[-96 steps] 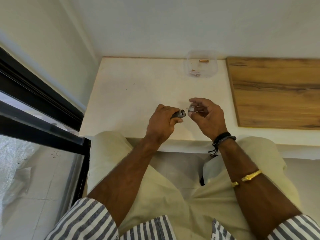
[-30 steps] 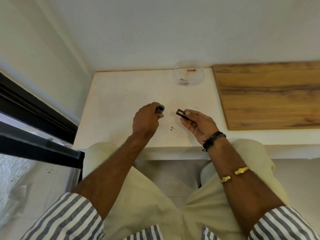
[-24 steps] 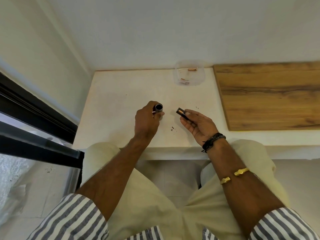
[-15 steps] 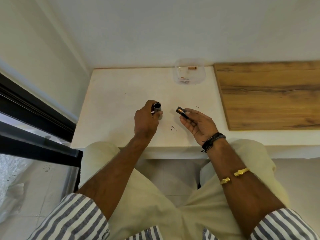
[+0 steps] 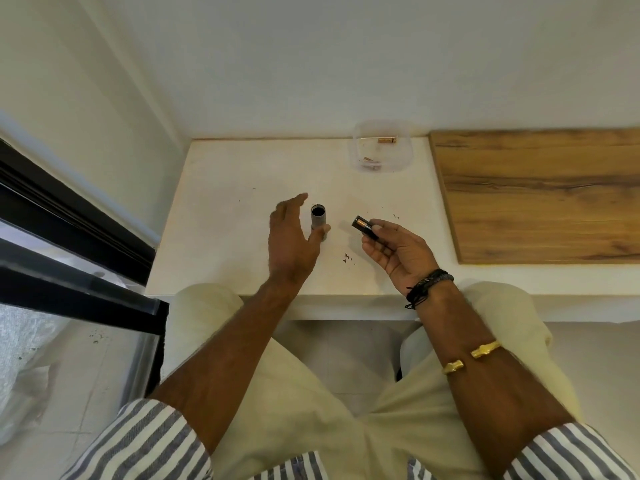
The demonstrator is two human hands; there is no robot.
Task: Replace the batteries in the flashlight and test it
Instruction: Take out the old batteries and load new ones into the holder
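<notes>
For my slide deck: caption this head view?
Flashlight body stands open-ended on white counter; left hand open, right hand holds battery holder.

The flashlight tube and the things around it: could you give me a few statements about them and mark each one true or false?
1. The flashlight body stands upright on the white table with its open end up. True.
2. The left hand is closed tight around the flashlight body. False: its fingers are spread open beside it.
3. The right hand holds a black battery holder with a copper-coloured battery showing in it. True.
4. The clear plastic container sits on the wooden board. False: it sits on the white table, left of the board.
5. The clear container is empty. False: a copper-coloured battery lies in it.
</notes>
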